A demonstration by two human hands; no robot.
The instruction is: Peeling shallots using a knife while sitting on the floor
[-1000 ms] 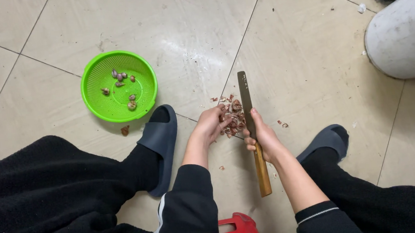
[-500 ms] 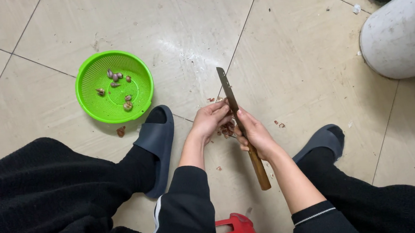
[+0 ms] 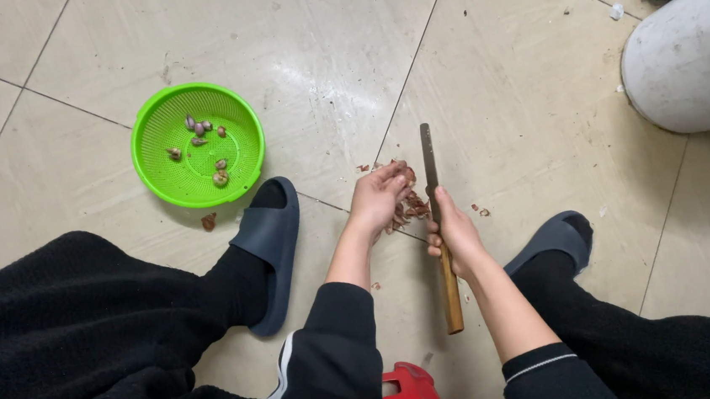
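On a pale tiled floor (image 3: 532,84), a green basket (image 3: 197,144) holding a few peeled bulbs sits left of a slipper (image 3: 270,248). The right hand (image 3: 455,235) grips a long wooden-handled knife (image 3: 439,227), blade pointing away. The left hand (image 3: 380,196), fingers curled, rests on a small pile of reddish skins (image 3: 410,208) beside the blade.

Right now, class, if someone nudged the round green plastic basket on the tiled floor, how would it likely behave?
The round green plastic basket looks thin-walled and perforated, so probably light. The glossy tiled floor suggests it would slide easily rather than tip, being wide and shallow. The few small bulbs inside would likely roll about.
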